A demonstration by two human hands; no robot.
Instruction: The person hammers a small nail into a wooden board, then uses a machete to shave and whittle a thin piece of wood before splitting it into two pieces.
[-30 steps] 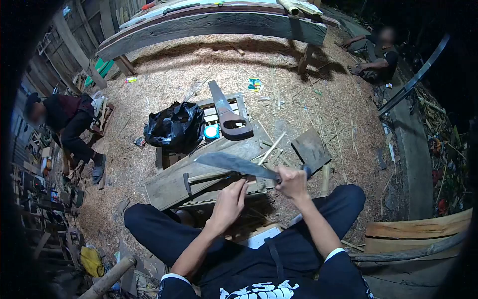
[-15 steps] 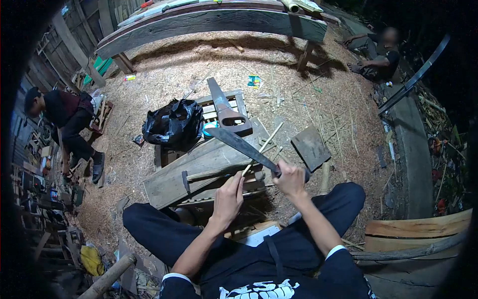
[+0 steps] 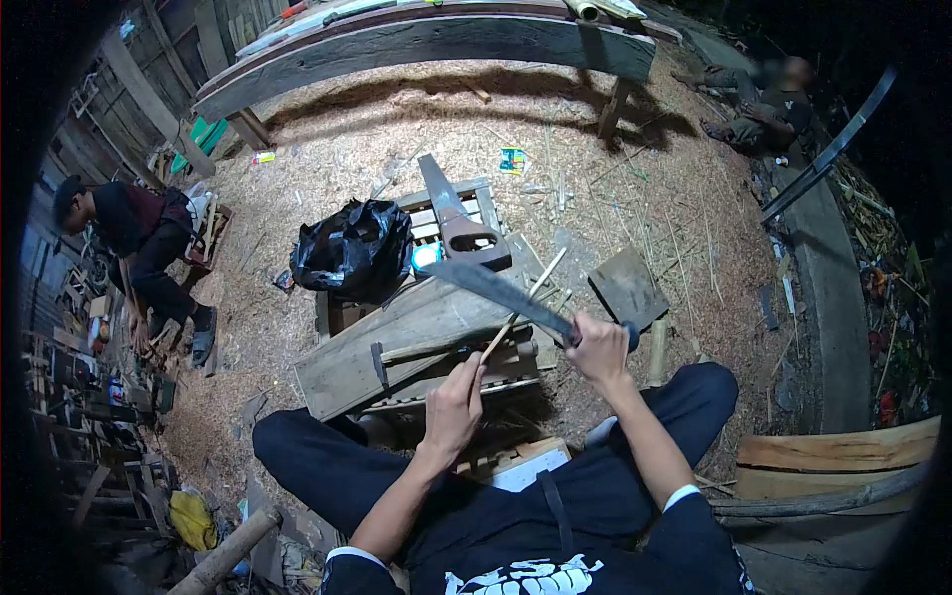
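A thin pale stick point(image 3: 536, 288) rises from my left hand point(image 3: 455, 405), whose fingers are closed on its lower end. My right hand point(image 3: 600, 350) is wrapped round the handle of a long dark machete point(image 3: 496, 290). The blade points up and left and crosses over the stick. Under both lies a wide wooden plank point(image 3: 397, 327), with a hammer point(image 3: 426, 346) resting on it. A handsaw point(image 3: 462, 223) lies just beyond the blade, on a slatted wooden crate point(image 3: 484, 203).
A black plastic bag point(image 3: 353, 248) sits left of the saw. A square board point(image 3: 629, 288) lies to the right. A long bench point(image 3: 426, 52) stands at the back. One person point(image 3: 139, 228) bends down at the left; another person point(image 3: 778, 111) sits at the far right.
The view has shifted slightly, so most things appear a little further right. My right hand and the machete have moved slightly right relative to the stick. The person at the far right has changed arm position.
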